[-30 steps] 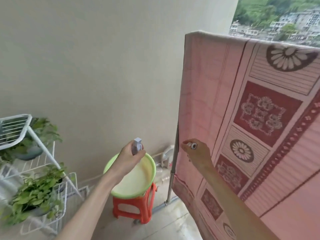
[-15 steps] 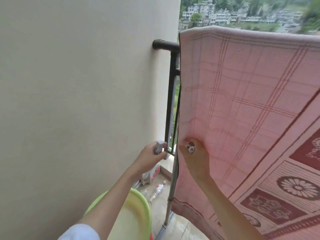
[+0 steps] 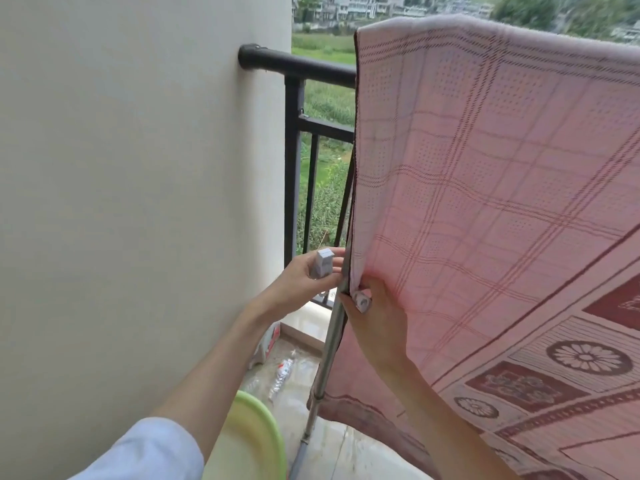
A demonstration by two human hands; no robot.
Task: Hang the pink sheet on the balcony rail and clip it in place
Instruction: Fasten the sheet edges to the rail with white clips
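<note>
Pink checked sheet (image 3: 485, 174) draped over rail; L hand (image 3: 304, 275) gripping pale grey plastic clip (image 3: 322, 264), R hand (image 3: 377, 317) pinching sheet edge w/ second grey clip (image 3: 362, 301).

You have two hands at the pink sheet's (image 3: 485, 188) left edge, left hand (image 3: 304, 282) and right hand (image 3: 377, 323), two pale clips, one (image 3: 322, 264) left of that edge, one (image 3: 362, 301) on it, and one green basin (image 3: 258, 441) below-left.
</note>
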